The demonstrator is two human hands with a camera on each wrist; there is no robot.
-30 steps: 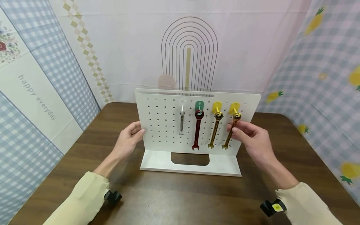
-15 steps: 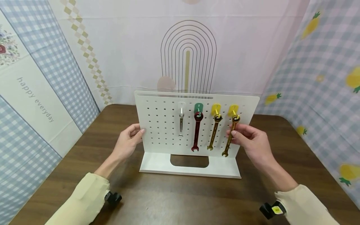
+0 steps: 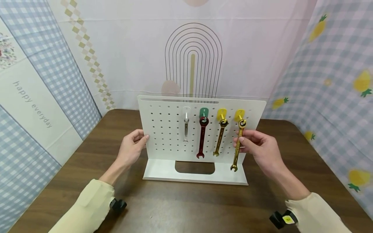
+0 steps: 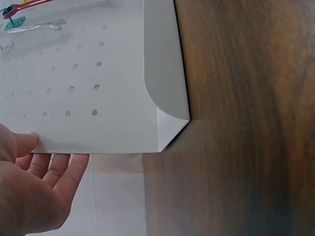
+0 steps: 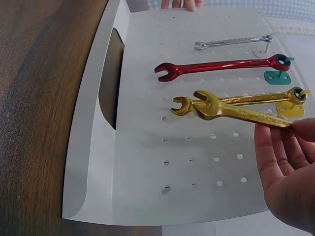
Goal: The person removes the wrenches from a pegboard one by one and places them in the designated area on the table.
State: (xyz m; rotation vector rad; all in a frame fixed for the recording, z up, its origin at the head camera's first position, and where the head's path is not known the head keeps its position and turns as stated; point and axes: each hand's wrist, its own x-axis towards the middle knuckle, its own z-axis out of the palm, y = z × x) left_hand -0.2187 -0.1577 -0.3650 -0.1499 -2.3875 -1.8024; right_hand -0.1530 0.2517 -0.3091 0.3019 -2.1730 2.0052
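A white pegboard (image 3: pixel 250 106) stands upright on its folded base. My left hand (image 3: pixel 132 147) grips its left edge, thumb on the front and fingers behind, as the left wrist view also shows. My right hand (image 3: pixel 263 149) pinches the rightmost gold combination wrench (image 3: pixel 237 150) along its shaft. The ring end of that wrench overlaps the tip of a yellow hook (image 3: pixel 239 114) in the head view; its open end tilts out from the board. Beside it hang a second gold wrench (image 3: pixel 220 139), a red wrench (image 3: pixel 202 139) and a short silver wrench (image 3: pixel 186 131).
The brown wooden table (image 3: pixel 186 207) carries the board. A green hook (image 3: pixel 204 111) bears the red wrench, and a clear hook (image 3: pixel 186 111) the silver one. The base has a rounded cutout (image 3: pixel 194 167). Patterned cloths (image 3: pixel 140 48) surround the table.
The open end of the rightmost gold wrench has swung outward and lower in the head view, with my right hand still pinching its shaft. My left hand stays on the board's edge.
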